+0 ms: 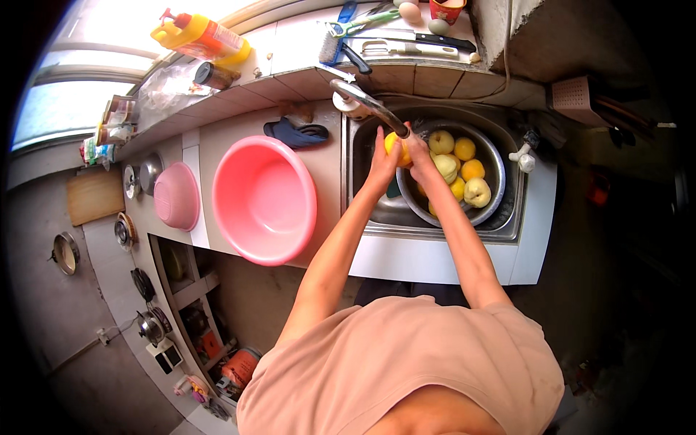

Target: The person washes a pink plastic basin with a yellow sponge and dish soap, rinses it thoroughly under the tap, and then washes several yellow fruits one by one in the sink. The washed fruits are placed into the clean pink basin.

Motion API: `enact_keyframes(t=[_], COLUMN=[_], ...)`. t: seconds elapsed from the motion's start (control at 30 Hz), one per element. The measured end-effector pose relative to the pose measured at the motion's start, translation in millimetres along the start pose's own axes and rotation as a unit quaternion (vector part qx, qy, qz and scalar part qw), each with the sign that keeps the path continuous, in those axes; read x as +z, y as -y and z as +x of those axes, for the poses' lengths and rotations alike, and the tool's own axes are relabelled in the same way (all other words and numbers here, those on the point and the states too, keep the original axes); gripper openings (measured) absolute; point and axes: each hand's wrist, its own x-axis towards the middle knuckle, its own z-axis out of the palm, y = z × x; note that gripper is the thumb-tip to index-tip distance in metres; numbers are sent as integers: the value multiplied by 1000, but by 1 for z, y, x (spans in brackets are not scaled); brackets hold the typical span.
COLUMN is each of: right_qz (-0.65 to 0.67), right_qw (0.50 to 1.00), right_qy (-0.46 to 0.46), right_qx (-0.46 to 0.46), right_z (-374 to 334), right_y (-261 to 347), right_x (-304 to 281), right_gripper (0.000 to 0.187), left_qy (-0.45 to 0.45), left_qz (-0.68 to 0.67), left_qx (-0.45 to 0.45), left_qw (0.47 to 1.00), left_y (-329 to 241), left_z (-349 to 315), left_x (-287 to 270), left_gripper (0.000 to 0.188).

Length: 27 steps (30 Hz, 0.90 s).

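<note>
Under the curved metal faucet (368, 101), my left hand (383, 161) and my right hand (419, 156) are closed together around a yellow-orange peach (394, 148). My fingers and the faucet's end cover part of it. Just to the right, a round metal basin (495, 206) sits in the steel sink (512, 230). It holds several yellow and pale peaches (477, 193). My right forearm passes over the basin's near left part and hides some of the fruit. Whether water is running, I cannot tell.
A large pink tub (264, 201) stands left of the sink, with a dark blue cloth (296, 133) behind it and a smaller pink basin (176, 196) farther left. On the back ledge lie a black-handled knife (446, 42), brushes (332, 45) and a yellow pump bottle (203, 38). A white tap (525, 156) stands at the sink's right.
</note>
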Motion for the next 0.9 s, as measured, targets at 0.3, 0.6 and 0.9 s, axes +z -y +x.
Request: enact_keyframes(t=[0.3, 0.6, 0.9], right_qz=[-26, 25, -29], right_qw=[999, 1000, 996], right_qy=[33, -9, 87], right_qx=[-27, -3, -14], right_z=[-35, -33, -41], right_y=[20, 31, 12], right_x=[-4, -10, 10], right_gripper=[63, 66, 64], left_qy=[-13, 66, 65], left_qz=[11, -58, -136], left_qx=[-29, -123, -135], left_qw=[999, 989, 979], left_y=[0, -34, -17], left_z=[21, -3, 18], left_x=[12, 18, -18], left_gripper=[35, 47, 43])
